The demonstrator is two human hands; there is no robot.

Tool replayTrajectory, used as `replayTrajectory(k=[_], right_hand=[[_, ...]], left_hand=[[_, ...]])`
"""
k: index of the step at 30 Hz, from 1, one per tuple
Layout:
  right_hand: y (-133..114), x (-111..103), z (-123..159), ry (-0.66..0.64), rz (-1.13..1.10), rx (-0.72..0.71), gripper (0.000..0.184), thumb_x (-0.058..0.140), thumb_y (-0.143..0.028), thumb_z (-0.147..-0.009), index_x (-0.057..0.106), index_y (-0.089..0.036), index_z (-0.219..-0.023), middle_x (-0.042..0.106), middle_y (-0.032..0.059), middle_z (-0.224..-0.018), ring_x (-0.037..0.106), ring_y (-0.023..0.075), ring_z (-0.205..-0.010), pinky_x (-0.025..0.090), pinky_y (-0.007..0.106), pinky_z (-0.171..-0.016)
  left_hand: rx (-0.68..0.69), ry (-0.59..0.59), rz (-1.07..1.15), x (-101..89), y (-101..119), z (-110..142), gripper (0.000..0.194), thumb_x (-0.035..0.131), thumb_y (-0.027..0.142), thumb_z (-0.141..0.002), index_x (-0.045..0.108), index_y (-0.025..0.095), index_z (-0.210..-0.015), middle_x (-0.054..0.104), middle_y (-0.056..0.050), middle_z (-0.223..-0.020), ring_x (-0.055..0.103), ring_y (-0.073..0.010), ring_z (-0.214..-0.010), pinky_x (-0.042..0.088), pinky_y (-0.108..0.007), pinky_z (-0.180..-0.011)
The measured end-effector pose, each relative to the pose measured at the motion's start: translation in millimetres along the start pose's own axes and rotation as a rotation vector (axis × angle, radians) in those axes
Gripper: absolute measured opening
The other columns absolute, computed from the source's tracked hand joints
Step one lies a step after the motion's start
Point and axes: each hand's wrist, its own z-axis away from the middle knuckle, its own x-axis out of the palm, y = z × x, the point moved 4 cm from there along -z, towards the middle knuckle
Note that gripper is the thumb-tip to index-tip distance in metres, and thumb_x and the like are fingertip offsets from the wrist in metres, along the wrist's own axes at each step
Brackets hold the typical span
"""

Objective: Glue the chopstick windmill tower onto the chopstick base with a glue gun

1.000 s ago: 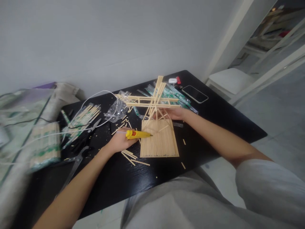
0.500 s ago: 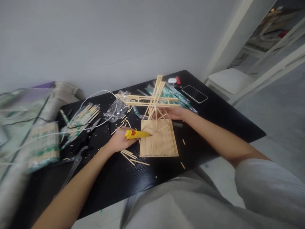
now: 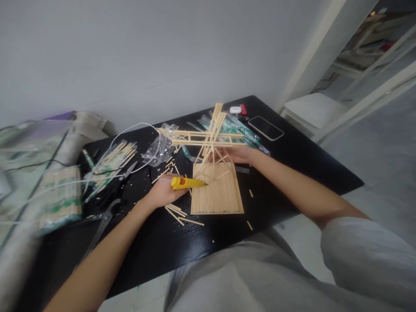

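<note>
Stick model (image 3: 211, 143) on the dark surface (image 3: 152, 251), watched remotely through the head camera. I judge it partway built: its flat base (image 3: 221, 197) of side-by-side sticks looks complete, and struts (image 3: 213, 156) carry crossed beams (image 3: 195, 142) toward the far end, while the near half bears no struts. The left hand (image 3: 165, 192) is closed round a yellow glue gun (image 3: 183, 183), pointing across the base. The right hand (image 3: 235, 154) is behind the struts, partly hidden; I cannot tell whether it grips. Loose cut sticks (image 3: 177, 210) left of the model remain unattached.
</note>
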Motion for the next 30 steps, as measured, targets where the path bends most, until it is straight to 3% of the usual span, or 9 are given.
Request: replayTrajectory(k=[5,14,30], right_hand=[[0.6,-0.5,-0.2,-0.028,-0.006,-0.018,0.054,0.080,-0.058,-0.101,0.073,-0.013,-0.129,0.081,0.0152,-0.121,0.078,0.0249,-0.116,0.060,0.037,-0.103],[0.2,-0.5,0.4,-0.007,-0.003,0.001,0.048,0.077,-0.056,-0.105,0.074,-0.013,-0.128,0.081,0.0153,-0.120,0.078,0.0244,-0.114,0.061,0.037,-0.101],[-3.8,4.6,0.6,-0.017,-0.016,-0.023,0.056,0.086,-0.060,-0.095,0.076,-0.013,-0.123,0.082,0.0136,-0.116,0.079,0.0232,-0.108,0.062,0.036,-0.100]], left_hand=[[-0.006,-0.010,-0.012,0.1,-0.5,0.0,0.017,0.072,0.032,-0.094,0.075,0.022,-0.081,0.079,-0.003,-0.081,0.076,-0.0201,-0.076,0.064,-0.033,-0.080],[-0.001,-0.004,-0.006,0.0,1.4,-0.2,0.016,0.072,0.030,-0.095,0.074,0.022,-0.081,0.078,-0.002,-0.080,0.075,-0.0193,-0.074,0.063,-0.033,-0.078],[-0.017,-0.010,-0.001,-0.4,1.3,-1.0,0.016,0.072,0.031,-0.093,0.072,0.022,-0.080,0.078,-0.001,-0.079,0.075,-0.0190,-0.072,0.063,-0.032,-0.079]])
